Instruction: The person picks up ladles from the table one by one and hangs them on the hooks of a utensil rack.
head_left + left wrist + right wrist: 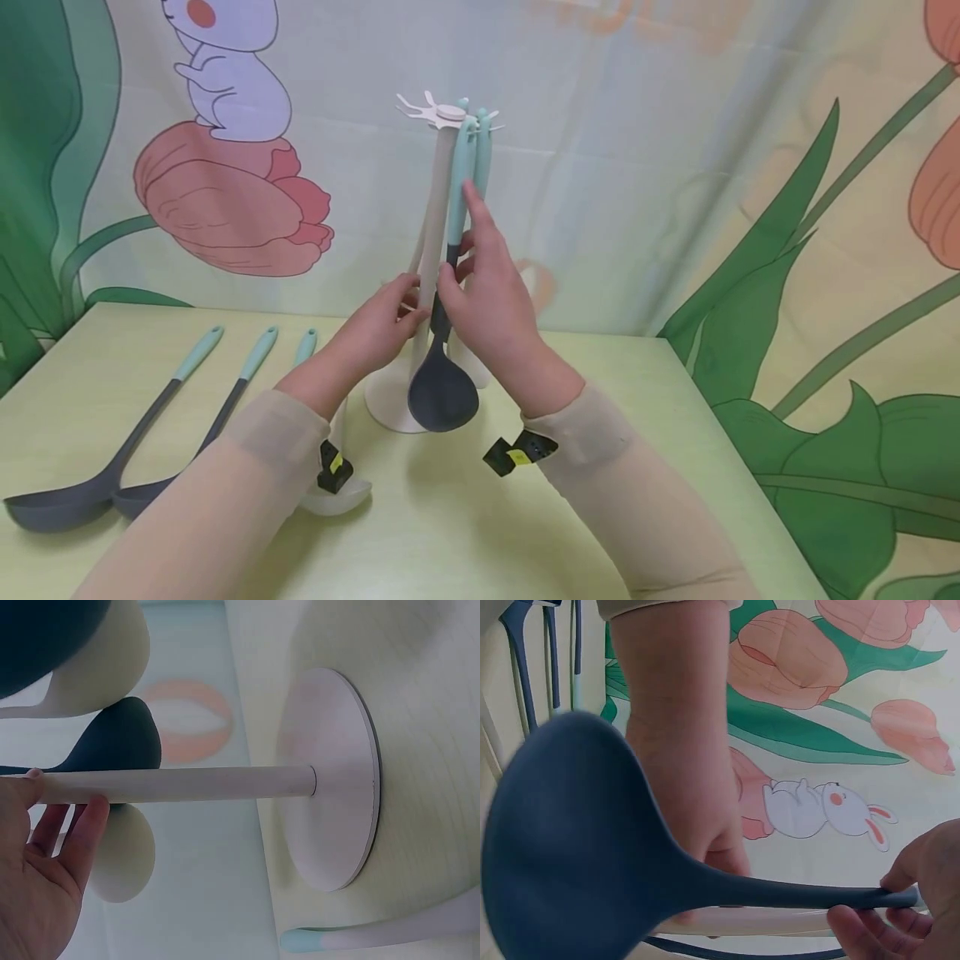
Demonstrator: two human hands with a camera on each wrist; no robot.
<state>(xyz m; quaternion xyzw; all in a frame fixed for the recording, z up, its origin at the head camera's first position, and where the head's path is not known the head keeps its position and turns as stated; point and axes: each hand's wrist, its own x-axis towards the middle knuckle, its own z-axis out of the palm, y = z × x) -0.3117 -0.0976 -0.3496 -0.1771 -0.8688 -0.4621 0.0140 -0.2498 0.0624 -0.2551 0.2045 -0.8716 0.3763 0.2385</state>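
A dark grey cooking spoon (442, 396) with a mint handle hangs upright, bowl down, along the front of a pale utensil stand (423, 333). My right hand (491, 292) pinches its shaft just below the mint part, the index finger stretched up along the handle. The handle's top is right at the hooks of the stand's crown (450, 112). My left hand (382, 321) grips the pole with thumb and fingertips, also seen in the left wrist view. Behind the spoon, other mint-handled utensils hang from the crown, among them a dark one (124, 739) and a white one (124, 855).
On the table's left lie two dark ladles (75, 504) with mint handles and a white ladle (341, 498), partly hidden by my left arm. The stand's round base (382, 404) rests on the table (675, 483). A printed curtain (600, 208) hangs behind.
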